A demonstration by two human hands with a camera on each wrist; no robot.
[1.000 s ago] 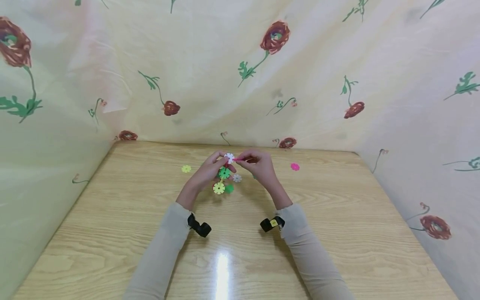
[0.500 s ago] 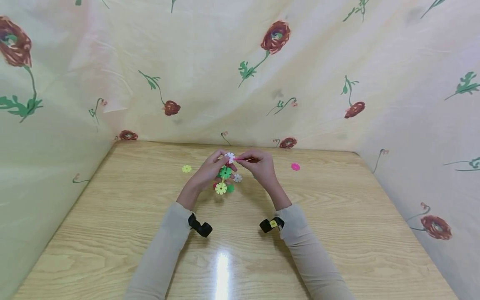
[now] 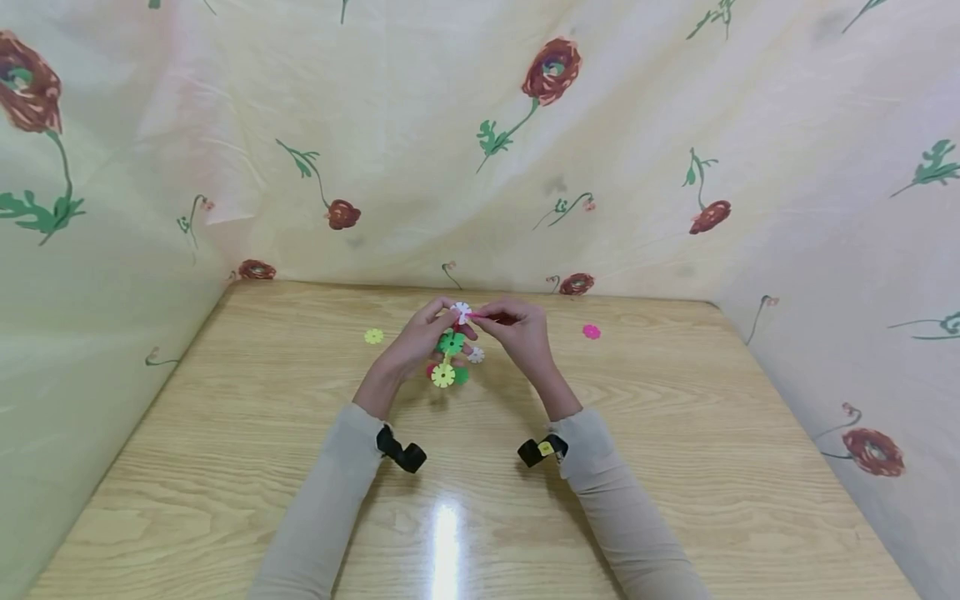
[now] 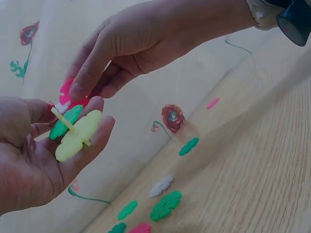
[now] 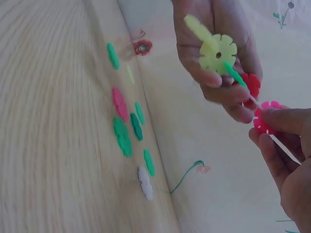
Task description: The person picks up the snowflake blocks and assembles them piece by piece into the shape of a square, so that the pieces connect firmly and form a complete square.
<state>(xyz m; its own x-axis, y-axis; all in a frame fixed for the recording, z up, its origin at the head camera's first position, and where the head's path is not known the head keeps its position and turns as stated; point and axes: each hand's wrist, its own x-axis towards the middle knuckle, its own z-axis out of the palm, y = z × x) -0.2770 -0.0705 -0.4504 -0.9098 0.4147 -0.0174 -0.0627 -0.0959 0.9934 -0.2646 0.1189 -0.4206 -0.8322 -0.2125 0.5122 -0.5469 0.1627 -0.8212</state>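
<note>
In the head view my left hand (image 3: 405, 348) holds a small chain of linked snowflake discs by its upper end. A yellow disc (image 3: 443, 375) hangs lowest, a green disc (image 3: 452, 342) sits above it, and a white disc (image 3: 461, 312) is at the top. A red disc (image 5: 251, 86) shows partly between them in the right wrist view. My right hand (image 3: 522, 333) pinches a bright pink disc (image 5: 263, 120) between thumb and fingers. The pink disc touches the white disc's edge; how deep their slots sit together is hidden by the fingers.
On the wooden table (image 3: 637, 467) lie loose discs: a yellow one (image 3: 373, 336) left, a pink one (image 3: 592, 332) right, and several green, white and red ones beneath the hands, including a white disc (image 4: 162, 186). Flowered cloth (image 3: 420, 167) stands behind and at both sides.
The held chain has shifted slightly to the right and its lower end has swung a little the same way. The pink disc stays pinched against the white one; both hands barely move.
</note>
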